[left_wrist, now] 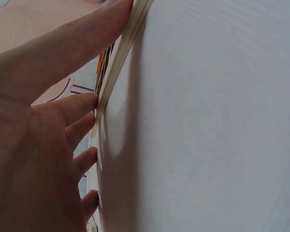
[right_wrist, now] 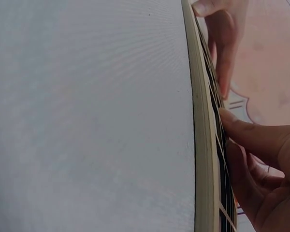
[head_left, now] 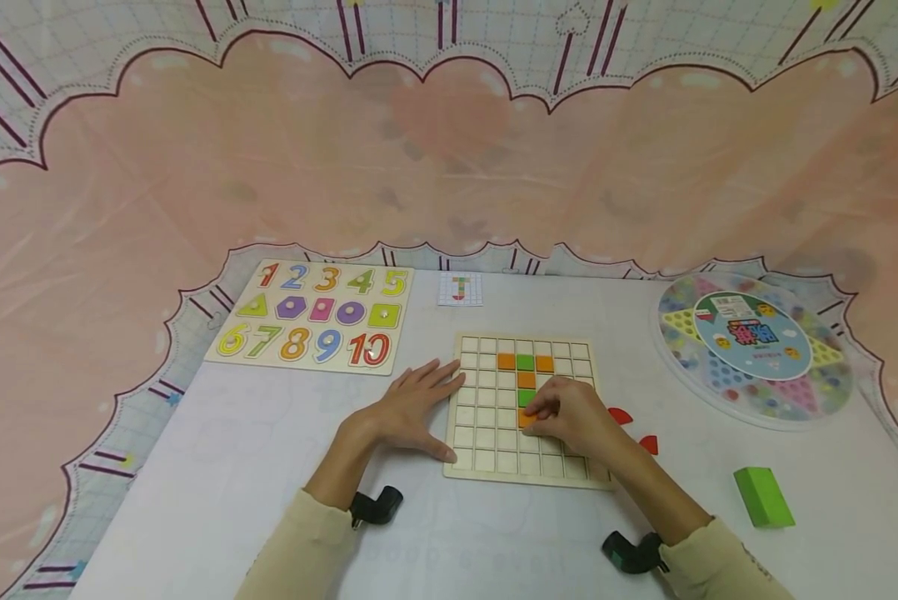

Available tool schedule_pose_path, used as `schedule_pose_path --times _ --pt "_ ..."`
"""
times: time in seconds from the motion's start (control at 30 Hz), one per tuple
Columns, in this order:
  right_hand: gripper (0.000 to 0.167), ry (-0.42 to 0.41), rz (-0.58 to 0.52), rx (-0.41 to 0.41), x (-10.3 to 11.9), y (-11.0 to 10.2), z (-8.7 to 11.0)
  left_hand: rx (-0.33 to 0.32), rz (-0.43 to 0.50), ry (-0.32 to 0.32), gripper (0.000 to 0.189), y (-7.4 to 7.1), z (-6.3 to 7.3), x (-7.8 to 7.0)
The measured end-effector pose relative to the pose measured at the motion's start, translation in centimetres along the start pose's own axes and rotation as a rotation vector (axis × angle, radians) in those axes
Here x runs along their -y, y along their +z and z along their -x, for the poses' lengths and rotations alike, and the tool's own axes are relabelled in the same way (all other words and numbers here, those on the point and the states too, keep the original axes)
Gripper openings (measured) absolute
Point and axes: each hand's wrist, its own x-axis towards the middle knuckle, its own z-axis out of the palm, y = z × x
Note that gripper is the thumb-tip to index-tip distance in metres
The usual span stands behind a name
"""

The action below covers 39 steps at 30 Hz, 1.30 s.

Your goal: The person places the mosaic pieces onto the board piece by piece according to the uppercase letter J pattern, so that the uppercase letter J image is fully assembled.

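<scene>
A wooden grid board [head_left: 486, 461] lies in the middle of the table in the head view. My left hand [head_left: 411, 410] is spread along its left edge, thumb near the lower corner and fingertips at the side. In the left wrist view the thumb [left_wrist: 82, 41] reaches the board's rim. With thumb and fingers my right hand [head_left: 575, 414] pinches an orange square tile [head_left: 526, 417] at a grid cell, partly covering it. Above it in the same column sit a green tile [head_left: 527, 398] and an orange tile [head_left: 526, 380], below a row of orange, green and orange tiles.
A pattern card [head_left: 460, 289] showing a J-like shape lies behind the board. At the left back is a number puzzle [head_left: 310, 317], at the right a round marble game box [head_left: 752, 337]. Red pieces [head_left: 620, 415] and a green block [head_left: 764, 497] lie right of the board.
</scene>
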Motion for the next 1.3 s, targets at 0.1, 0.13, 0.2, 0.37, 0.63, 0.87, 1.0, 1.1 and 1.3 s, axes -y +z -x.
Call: schedule_pose_path --times 0.1,0.13,0.2,0.37,0.63,0.87,1.0,1.1,1.3 --pt "0.017 0.004 0.000 0.001 0.1 -0.1 0.0 0.001 -0.003 0.000 0.113 -0.1 0.0 0.0" --pt "0.017 0.005 -0.002 0.002 0.2 -0.2 0.0 0.001 -0.004 0.000 0.113 -0.1 0.0 -0.1" --pt "0.017 -0.014 -0.008 0.005 0.1 -0.3 0.1 0.000 -0.003 0.001 0.113 -0.2 0.0 -0.1" --pt "0.022 -0.058 -0.059 0.025 -0.2 -1.0 0.5 0.003 0.003 0.006 0.113 -0.3 0.1 -0.2" --pt "0.042 -0.026 -0.104 -0.024 -0.3 -3.9 1.7 0.009 0.004 0.000 0.113 -0.5 0.1 -0.4" --pt "0.056 0.059 -0.008 -0.036 -1.5 -7.9 3.9 0.013 0.010 -0.005 0.113 -0.5 0.1 -0.5" --pt "0.061 0.125 0.028 -0.031 -2.8 -9.4 5.8 0.017 0.009 -0.010 0.113 -0.5 0.1 -0.5" --pt "0.063 0.134 0.040 -0.035 -3.9 -9.8 7.0 0.014 0.005 -0.011 0.113 -0.5 0.1 -0.4" --pt "0.065 0.135 0.066 -0.058 -5.6 -9.6 9.0 0.016 0.018 -0.008 0.112 -0.5 0.2 -0.5"
